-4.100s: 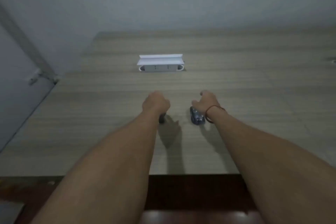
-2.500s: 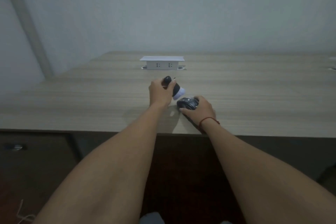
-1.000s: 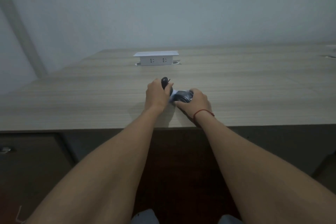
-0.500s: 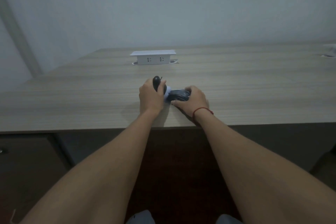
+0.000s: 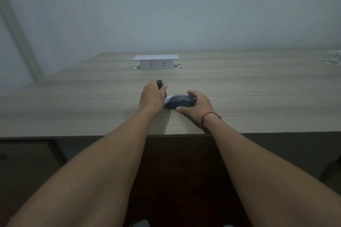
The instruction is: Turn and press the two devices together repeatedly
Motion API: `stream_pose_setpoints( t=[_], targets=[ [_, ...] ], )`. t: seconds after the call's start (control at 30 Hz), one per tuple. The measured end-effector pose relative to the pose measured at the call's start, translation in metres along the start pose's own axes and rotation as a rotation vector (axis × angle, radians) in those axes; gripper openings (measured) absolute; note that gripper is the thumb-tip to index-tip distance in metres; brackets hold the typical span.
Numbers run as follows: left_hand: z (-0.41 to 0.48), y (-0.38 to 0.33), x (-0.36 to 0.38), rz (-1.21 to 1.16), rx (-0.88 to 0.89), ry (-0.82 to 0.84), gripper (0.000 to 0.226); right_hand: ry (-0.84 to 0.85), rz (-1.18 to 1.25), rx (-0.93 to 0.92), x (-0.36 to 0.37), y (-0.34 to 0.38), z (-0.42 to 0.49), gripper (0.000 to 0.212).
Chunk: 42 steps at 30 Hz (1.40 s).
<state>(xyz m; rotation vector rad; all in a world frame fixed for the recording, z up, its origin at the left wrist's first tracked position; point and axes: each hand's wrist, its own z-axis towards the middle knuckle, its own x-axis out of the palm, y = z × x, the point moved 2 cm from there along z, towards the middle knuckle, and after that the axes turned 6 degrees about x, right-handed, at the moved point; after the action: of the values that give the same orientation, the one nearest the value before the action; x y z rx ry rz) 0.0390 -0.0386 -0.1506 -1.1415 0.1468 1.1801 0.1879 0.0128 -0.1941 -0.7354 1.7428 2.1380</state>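
left hand (image 5: 153, 97): middle of the frame, fingers curled round a small dark handle (image 5: 159, 84) poking up above the knuckles

right hand (image 5: 198, 106): just right of it, fingers wrapped over a dark mouse (image 5: 180, 101) sitting on the desk (image 5: 258, 97)

socket box (image 5: 156, 62): white, upper middle, well behind both hands

red string (image 5: 210, 115): on the right wrist

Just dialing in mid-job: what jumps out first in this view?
Two bare forearms reach from the bottom of the frame to the near edge of a wood-grain desk. The left hand grips a dark handle, and the right hand holds a dark mouse on the desk, with something pale between them. Farther back, a white socket box stands up from the desk before a bare wall.
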Motion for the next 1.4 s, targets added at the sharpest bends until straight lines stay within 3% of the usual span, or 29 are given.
stream_pose_setpoints(
  t=[0.13, 0.27, 0.47, 0.57, 0.77, 0.97, 1.13, 1.33, 1.4],
  targets=[
    [0.006, 0.012, -0.003, -0.11, 0.002, -0.046, 0.04, 0.007, -0.037, -0.006, 0.003, 0.004, -0.001, 0.064],
    [0.006, 0.0, 0.001, -0.208, 0.051, -0.082, 0.034, -0.092, -0.101, 0.041, 0.01, 0.009, 0.002, 0.072],
    [0.001, 0.01, 0.01, -0.117, -0.062, -0.018, 0.036, -0.123, -0.075, 0.058, 0.013, 0.006, 0.002, 0.072],
    [0.001, 0.012, 0.007, -0.083, -0.039, -0.017, 0.036, -0.141, -0.079, 0.055, 0.012, 0.009, 0.0, 0.069],
    [0.001, 0.005, 0.006, -0.256, 0.0, -0.124, 0.036, -0.079, -0.08, 0.043, 0.011, 0.005, 0.001, 0.062],
    [0.004, 0.008, 0.008, -0.203, -0.007, -0.035, 0.038, -0.063, -0.145, 0.024, 0.01, 0.006, 0.0, 0.057],
    [0.015, 0.012, -0.002, -0.018, 0.004, 0.057, 0.04, -0.093, -0.28, 0.037, 0.013, 0.009, -0.004, 0.087],
    [0.01, -0.008, -0.007, -0.218, 0.115, -0.091, 0.032, -0.085, -0.208, 0.061, 0.008, 0.007, -0.002, 0.093],
    [0.008, -0.012, 0.0, -0.198, 0.16, -0.058, 0.033, -0.066, -0.145, 0.077, 0.008, 0.007, -0.002, 0.098]
  ],
)
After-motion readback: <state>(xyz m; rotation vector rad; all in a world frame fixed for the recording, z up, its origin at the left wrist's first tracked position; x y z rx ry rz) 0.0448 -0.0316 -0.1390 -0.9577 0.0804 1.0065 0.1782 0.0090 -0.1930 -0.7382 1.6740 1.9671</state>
